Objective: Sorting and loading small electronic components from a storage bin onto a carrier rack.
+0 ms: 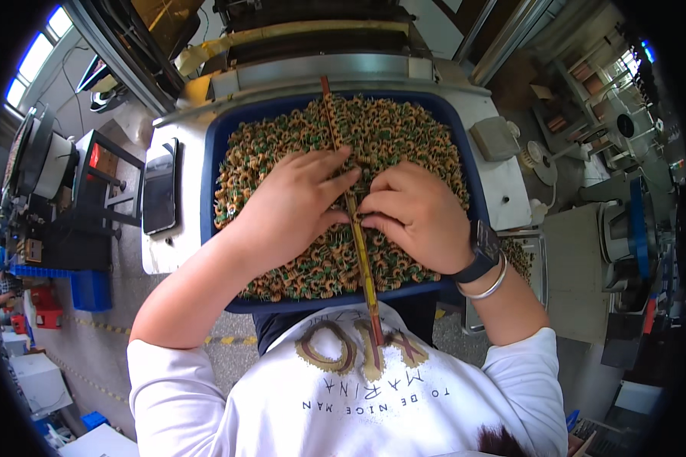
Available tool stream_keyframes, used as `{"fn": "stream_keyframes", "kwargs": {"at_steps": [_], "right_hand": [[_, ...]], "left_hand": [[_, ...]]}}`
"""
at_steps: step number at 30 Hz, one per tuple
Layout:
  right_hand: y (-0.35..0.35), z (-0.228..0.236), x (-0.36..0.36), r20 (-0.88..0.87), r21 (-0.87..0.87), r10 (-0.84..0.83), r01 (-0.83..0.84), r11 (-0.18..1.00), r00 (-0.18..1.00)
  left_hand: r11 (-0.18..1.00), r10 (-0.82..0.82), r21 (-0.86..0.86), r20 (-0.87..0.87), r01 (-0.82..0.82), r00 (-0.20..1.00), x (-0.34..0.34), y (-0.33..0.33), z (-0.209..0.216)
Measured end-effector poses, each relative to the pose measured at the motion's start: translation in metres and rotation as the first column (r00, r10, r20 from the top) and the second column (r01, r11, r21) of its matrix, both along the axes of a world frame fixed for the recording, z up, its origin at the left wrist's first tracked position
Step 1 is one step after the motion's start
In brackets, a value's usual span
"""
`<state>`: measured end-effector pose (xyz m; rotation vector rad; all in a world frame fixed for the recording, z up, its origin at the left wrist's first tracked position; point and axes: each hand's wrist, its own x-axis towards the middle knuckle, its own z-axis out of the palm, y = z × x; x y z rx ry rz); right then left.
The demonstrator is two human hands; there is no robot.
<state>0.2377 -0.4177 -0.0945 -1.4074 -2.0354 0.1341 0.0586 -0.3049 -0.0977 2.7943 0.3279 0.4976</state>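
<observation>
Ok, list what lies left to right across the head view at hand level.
Phone → blue tray's left wall → left hand → thin wooden stick → right hand → dark wristwatch → small white fan.

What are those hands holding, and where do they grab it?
Both the left hand and right hand pinch the long thin stick near its middle, over the blue tray.

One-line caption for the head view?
Both hands, left hand and right hand, press a thin stick onto small wound coils filling a blue tray.
</observation>
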Motion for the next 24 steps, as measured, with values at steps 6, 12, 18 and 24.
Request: {"fn": "stream_keyframes", "kwargs": {"at_steps": [6, 12, 18, 24], "right_hand": [[0.008, -0.014, 0.001, -0.032, 0.054, -0.023, 0.025, 0.998, 0.999], [0.002, -0.002, 0.017, -0.1, 0.018, -0.011, 0.013, 1.0, 0.995], [-0.037, 0.011, 0.049, 0.084, -0.148, -0.108, 0.119, 0.982, 0.991], [-0.045, 0.0, 0.039, 0.166, -0.087, -0.214, 0.231, 0.969, 0.963]], "left_hand": [[1.0, 0.001, -0.031, -0.018, -0.002, 1.0, 0.003, -0.001, -0.002], [0.986, 0.025, -0.164, 0.005, -0.023, 1.0, 0.0, 0.006, 0.006], [0.919, 0.376, -0.034, -0.22, -0.393, 0.9, -0.023, 0.042, 0.007], [0.916, 0.398, 0.025, -0.192, -0.401, 0.897, -0.008, 0.034, 0.015]]}}
